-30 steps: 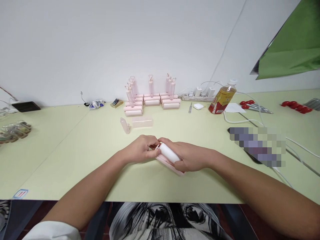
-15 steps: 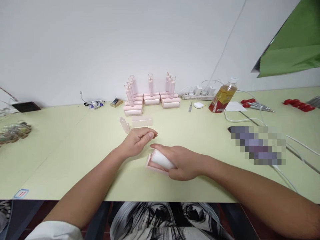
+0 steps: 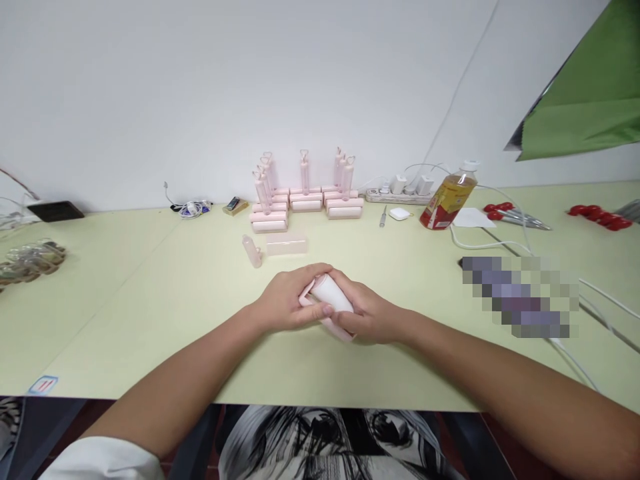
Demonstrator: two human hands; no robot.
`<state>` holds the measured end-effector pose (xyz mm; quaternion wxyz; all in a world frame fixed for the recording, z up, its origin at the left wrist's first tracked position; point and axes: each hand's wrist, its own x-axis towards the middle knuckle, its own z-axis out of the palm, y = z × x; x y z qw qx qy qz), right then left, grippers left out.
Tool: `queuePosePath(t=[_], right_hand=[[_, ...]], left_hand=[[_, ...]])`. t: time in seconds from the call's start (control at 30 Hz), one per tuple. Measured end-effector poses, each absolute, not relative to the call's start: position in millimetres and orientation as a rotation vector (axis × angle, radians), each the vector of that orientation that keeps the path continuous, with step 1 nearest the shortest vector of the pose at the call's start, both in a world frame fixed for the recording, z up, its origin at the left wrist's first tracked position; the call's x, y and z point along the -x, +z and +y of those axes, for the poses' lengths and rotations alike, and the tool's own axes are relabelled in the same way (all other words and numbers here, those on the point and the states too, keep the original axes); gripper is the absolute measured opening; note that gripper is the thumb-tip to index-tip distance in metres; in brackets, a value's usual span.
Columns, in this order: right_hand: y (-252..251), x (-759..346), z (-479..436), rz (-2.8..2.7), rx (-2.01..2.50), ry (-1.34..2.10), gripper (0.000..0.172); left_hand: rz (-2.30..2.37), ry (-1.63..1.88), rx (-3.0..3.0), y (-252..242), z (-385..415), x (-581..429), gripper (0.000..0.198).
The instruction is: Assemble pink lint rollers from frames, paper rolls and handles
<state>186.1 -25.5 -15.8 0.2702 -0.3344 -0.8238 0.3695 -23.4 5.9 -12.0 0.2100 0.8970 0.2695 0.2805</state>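
A lint roller, with a white roll in a pale pink holder, is tilted between my two hands just over the table. My left hand wraps its left end, with the thumb laid along the lower side. My right hand closes round the other end, its fingers meeting the left fingertips at the top. Beyond my left hand lie a pale pink handle-like tube and a clear pinkish cover. Parts of the holder are hidden by my fingers.
Several finished-looking pink rollers with upright handles stand along the wall. Right of them are a power strip, a drink bottle, red-handled tools and a blurred-out object with cables. Wrapped items lie far left.
My left hand has come over to the lint roller and closed on it. The roller has been raised and turned slightly in my right hand.
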Motion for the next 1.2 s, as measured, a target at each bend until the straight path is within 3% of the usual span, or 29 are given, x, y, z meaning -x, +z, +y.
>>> queuePosePath(t=[0.9, 1.1, 1.2], right_hand=[[-14.8, -186.0, -23.3, -2.316, 0.805, 1.022, 0.055], [-15.2, -183.7, -25.0, -2.323, 0.802, 0.976, 0.059], [-17.5, -186.1, -22.2, -2.249, 1.019, 0.859, 0.073]], left_hand=[[0.809, 0.939, -2.435, -23.0, 6.9, 23.8, 0.048], [0.832, 0.939, -2.430, -25.8, 6.4, 22.0, 0.048], [0.897, 1.080, -2.378, -24.5, 10.6, 22.9, 0.045]])
